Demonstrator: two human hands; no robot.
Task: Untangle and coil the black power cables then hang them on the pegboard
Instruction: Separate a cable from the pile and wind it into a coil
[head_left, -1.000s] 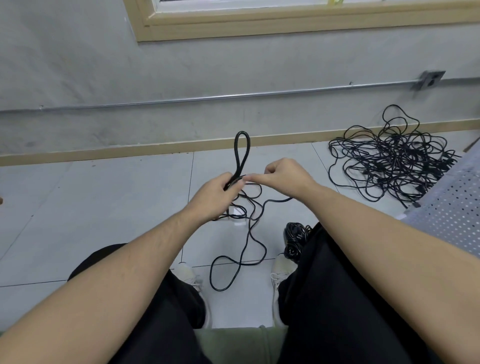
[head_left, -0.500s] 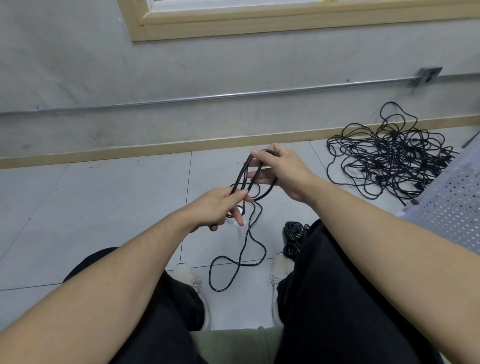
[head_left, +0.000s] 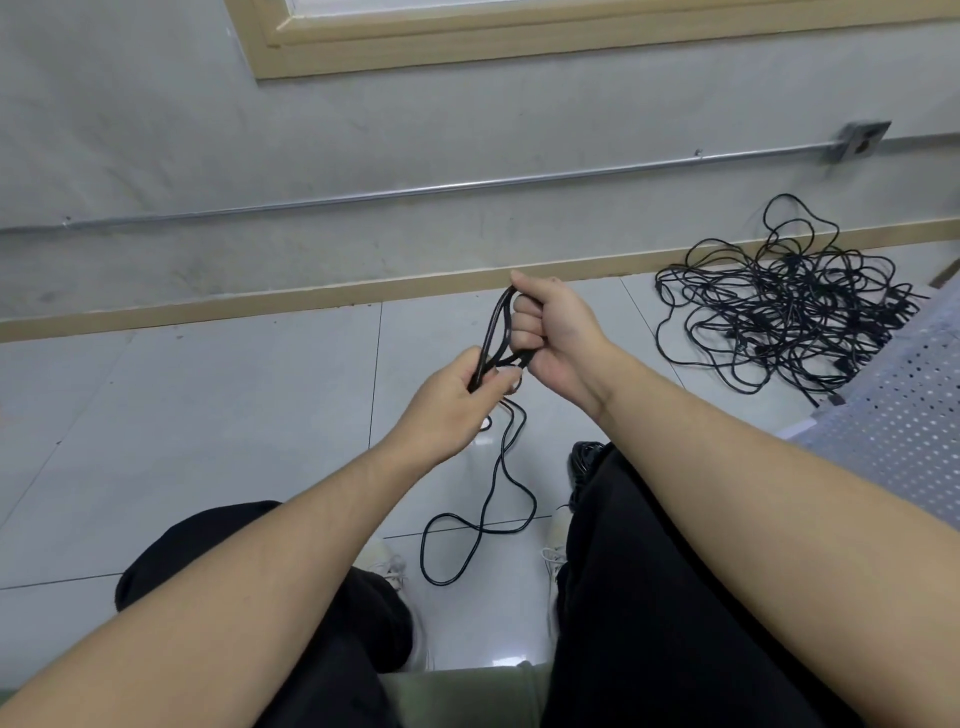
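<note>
Above the floor tiles, the left hand (head_left: 453, 397) pinched the cable (head_left: 497, 332) at the loops' base while the right hand (head_left: 551, 332) gripped their top. Its tail lay loose, the tangled pile (head_left: 779, 306) sat untouched near the pegboard (head_left: 898, 421); early going.

No writing, label, brand, number or sign can be read anywhere in the head view.
</note>
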